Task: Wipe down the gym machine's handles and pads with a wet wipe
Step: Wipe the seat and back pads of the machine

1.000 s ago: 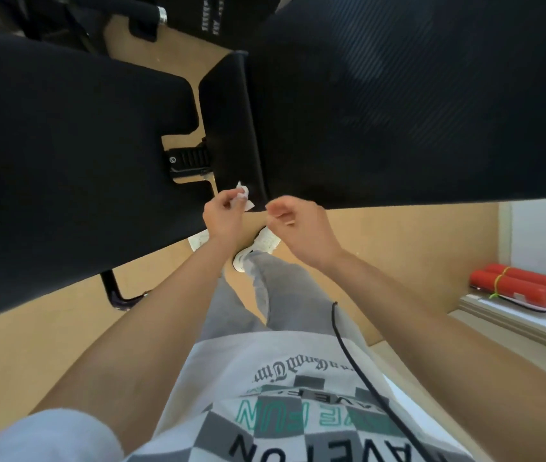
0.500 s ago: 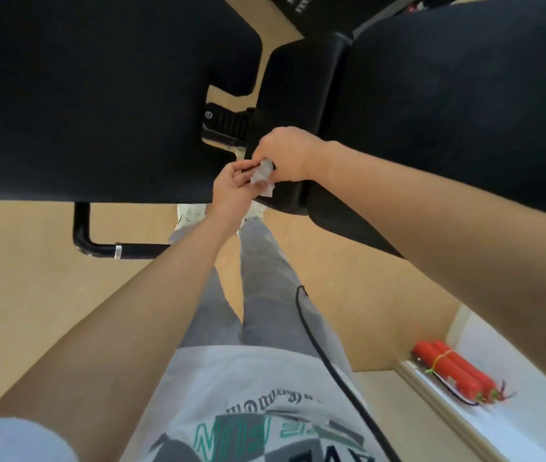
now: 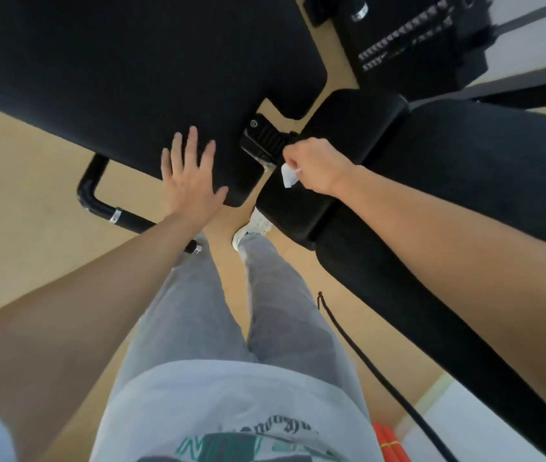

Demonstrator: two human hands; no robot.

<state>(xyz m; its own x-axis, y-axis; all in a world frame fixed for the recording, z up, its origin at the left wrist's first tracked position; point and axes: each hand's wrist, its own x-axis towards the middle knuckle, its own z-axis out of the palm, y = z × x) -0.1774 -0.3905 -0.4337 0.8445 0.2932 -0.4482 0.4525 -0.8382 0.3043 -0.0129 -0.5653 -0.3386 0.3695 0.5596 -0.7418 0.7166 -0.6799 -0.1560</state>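
Note:
A large black seat pad (image 3: 115, 68) fills the upper left. My left hand (image 3: 190, 175) lies flat and open on its near edge, fingers spread. A smaller black pad (image 3: 348, 128) sits right of it, with a long black back pad (image 3: 464, 195) running off to the right. My right hand (image 3: 314, 165) is closed on a crumpled white wet wipe (image 3: 288, 175), at the left edge of the smaller pad beside a ribbed black adjuster bracket (image 3: 265, 141). Only the wipe's lower corner shows below the fist.
A black tubular frame bar (image 3: 105, 208) with a silver band runs under the seat pad over the tan floor. A weight stack (image 3: 408, 35) stands at the top right. A black cable (image 3: 381, 378) hangs beside my legs. Red cylinders (image 3: 389, 445) lie at the bottom right.
My left hand let go of the wipe and moved left onto the seat pad, flat and open. The right hand kept the wipe by the bracket. The view swung further left.

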